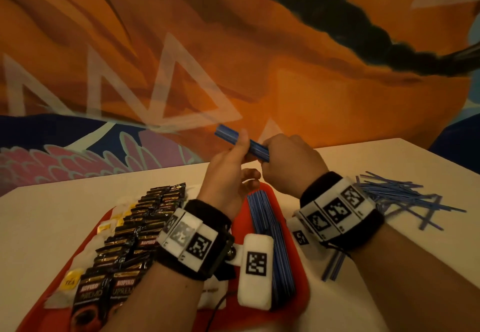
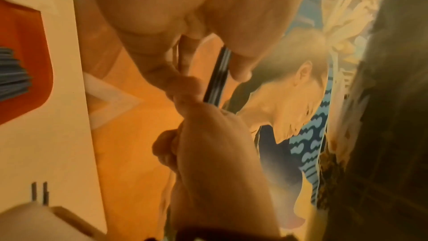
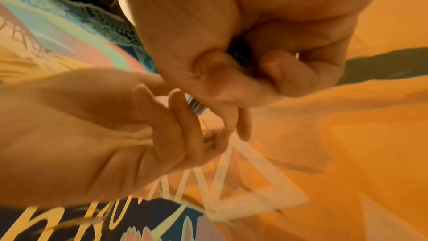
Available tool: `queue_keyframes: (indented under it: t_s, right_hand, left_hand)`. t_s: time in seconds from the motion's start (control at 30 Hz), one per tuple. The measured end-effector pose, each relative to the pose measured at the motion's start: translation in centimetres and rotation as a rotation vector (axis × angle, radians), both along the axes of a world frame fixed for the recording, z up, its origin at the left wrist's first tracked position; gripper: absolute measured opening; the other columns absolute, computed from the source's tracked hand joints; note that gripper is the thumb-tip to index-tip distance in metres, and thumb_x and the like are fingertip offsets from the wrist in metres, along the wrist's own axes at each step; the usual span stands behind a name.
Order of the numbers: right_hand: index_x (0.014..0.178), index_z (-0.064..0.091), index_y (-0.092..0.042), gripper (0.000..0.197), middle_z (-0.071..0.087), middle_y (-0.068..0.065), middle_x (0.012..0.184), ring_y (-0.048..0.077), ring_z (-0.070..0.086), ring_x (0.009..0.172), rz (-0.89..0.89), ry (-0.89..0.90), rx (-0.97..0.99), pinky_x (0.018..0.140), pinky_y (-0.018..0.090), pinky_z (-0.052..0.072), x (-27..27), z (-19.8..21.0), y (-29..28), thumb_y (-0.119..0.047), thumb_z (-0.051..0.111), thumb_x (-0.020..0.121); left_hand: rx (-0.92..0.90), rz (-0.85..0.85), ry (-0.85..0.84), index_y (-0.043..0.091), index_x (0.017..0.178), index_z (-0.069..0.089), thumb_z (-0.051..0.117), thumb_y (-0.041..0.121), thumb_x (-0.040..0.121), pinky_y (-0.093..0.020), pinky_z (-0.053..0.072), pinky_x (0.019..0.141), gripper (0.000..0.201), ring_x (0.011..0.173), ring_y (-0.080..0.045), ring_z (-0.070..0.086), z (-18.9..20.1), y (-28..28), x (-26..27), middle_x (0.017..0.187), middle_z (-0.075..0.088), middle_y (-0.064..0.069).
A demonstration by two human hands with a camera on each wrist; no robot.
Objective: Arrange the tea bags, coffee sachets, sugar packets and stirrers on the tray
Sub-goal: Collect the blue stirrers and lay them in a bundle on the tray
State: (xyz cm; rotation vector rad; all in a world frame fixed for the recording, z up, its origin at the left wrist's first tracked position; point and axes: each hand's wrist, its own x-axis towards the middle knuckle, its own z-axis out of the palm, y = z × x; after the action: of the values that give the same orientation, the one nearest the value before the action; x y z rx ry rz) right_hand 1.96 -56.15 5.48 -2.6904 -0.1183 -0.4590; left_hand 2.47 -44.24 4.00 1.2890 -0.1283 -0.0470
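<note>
A small bundle of blue stirrers [image 1: 241, 143] is held above the far end of the red tray [image 1: 302, 298], pinched by the left hand [image 1: 228, 168] at one end and gripped in the curled fingers of the right hand [image 1: 291, 163] at the other. Stirrers are already laid along the tray's right edge [image 1: 270, 230], and a loose heap [image 1: 400, 196] is left by the table's right edge. The sticks are judged light, thin and slippery, so a grip at both ends should keep them aligned
</note>
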Motion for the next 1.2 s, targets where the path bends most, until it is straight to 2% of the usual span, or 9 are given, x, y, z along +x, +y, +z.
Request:
queue_keyframes:
  t_s: [0.17, 0.27, 0.43, 0.57, 0.67, 0.8, 0.93, 1.07, 1.2]
  right_hand:
    - [0.107, 0.051, -0.017, 0.026, 0.045, 0.002, 0.097, 0.027, 0.055, 0.092, 0.021, 0.091, -0.079, 0.073, 0.033, 0.042, -0.3, -0.6, 0.8, -0.031, 0.065, 0.089]
    - [0.099, 0.050, -0.017, 0.026, 0.054, 0.000, 0.094, 0.018, 0.057, 0.078, 0.151, 0.199, -0.112, 0.065, 0.032, 0.048, 0.5, -0.9, 0.4, -0.029, 0.068, 0.085]
    - [0.132, 0.054, -0.016, 0.072, 0.068, -0.006, 0.066, 0.009, 0.068, 0.070, 0.259, 0.466, -0.166, 0.063, 0.026, 0.055, 0.9, -0.4, -1.9, -0.055, 0.076, 0.077]
    - [0.113, 0.069, -0.016, 0.052, 0.074, -0.006, 0.067, 0.010, 0.072, 0.072, 0.235, 0.496, -0.147, 0.072, 0.031, 0.060, 2.2, -0.9, -3.3, -0.053, 0.077, 0.077]
    - [0.108, 0.072, -0.013, 0.045, 0.076, -0.004, 0.073, 0.011, 0.073, 0.076, 0.226, 0.504, -0.121, 0.074, 0.032, 0.059, 2.7, -1.1, -3.7, -0.050, 0.074, 0.082]
    - [0.103, 0.072, -0.014, 0.050, 0.075, -0.005, 0.073, 0.010, 0.072, 0.075, 0.216, 0.480, -0.101, 0.067, 0.028, 0.056, 2.7, -1.0, -4.2, -0.060, 0.068, 0.083]
    - [0.101, 0.073, -0.013, 0.052, 0.075, -0.006, 0.073, 0.007, 0.069, 0.069, 0.212, 0.451, -0.112, 0.056, 0.024, 0.048, 2.7, -0.8, -4.6, -0.062, 0.063, 0.085]
    - [0.104, 0.073, -0.012, 0.050, 0.076, -0.005, 0.075, 0.009, 0.071, 0.072, 0.205, 0.462, -0.083, 0.058, 0.024, 0.050, 3.0, -1.0, -4.6, -0.058, 0.066, 0.085]
    - [0.101, 0.074, -0.013, 0.043, 0.076, -0.004, 0.075, 0.010, 0.073, 0.076, 0.216, 0.479, -0.088, 0.066, 0.028, 0.057, 3.5, -1.5, -4.5, -0.052, 0.071, 0.084]
  left_hand:
    - [0.146, 0.042, 0.045, 0.009, 0.098, 0.057, 0.053, 0.032, 0.103, -0.027, 0.041, 0.051, 0.024, 0.054, -0.014, 0.049, -0.1, -0.5, 0.9, 0.072, 0.057, -0.003]
    - [0.214, 0.051, 0.118, 0.009, 0.089, 0.051, 0.051, 0.021, 0.103, -0.023, 0.036, 0.042, 0.018, 0.048, -0.014, 0.042, -0.1, -0.2, 2.4, 0.067, 0.047, -0.005]
    - [0.540, 0.068, 0.281, 0.007, 0.077, 0.048, 0.051, 0.013, 0.101, -0.016, 0.031, 0.034, 0.025, 0.032, -0.012, 0.037, -1.0, 1.1, 5.8, 0.058, 0.039, -0.006]
    - [1.025, -0.071, 0.385, 0.007, 0.069, 0.048, 0.051, 0.015, 0.101, -0.013, 0.028, 0.032, 0.033, 0.026, -0.011, 0.036, -2.5, 1.2, 6.7, 0.048, 0.043, -0.006]
    - [1.228, -0.136, 0.415, 0.006, 0.066, 0.053, 0.053, 0.015, 0.100, -0.012, 0.029, 0.033, 0.035, 0.025, -0.011, 0.037, -3.1, 0.6, 7.3, 0.038, 0.044, -0.002]
    - [1.258, -0.176, 0.500, 0.008, 0.071, 0.056, 0.064, 0.014, 0.092, -0.025, 0.036, 0.046, 0.024, 0.043, -0.016, 0.043, -4.6, -0.1, 8.3, 0.041, 0.048, -0.003]
    - [1.269, -0.107, 0.496, 0.007, 0.078, 0.058, 0.068, 0.016, 0.094, -0.024, 0.040, 0.044, 0.021, 0.040, -0.014, 0.047, -4.9, -0.5, 8.6, 0.040, 0.052, -0.003]
    - [1.393, -0.078, 0.410, 0.009, 0.073, 0.056, 0.070, 0.023, 0.094, -0.017, 0.035, 0.035, 0.029, 0.040, -0.013, 0.047, -4.4, -0.9, 8.1, 0.051, 0.054, -0.003]
    - [1.536, -0.094, 0.328, 0.010, 0.070, 0.058, 0.074, 0.035, 0.089, -0.025, 0.042, 0.051, 0.035, 0.054, -0.017, 0.052, -4.2, -0.8, 8.6, 0.061, 0.057, -0.003]
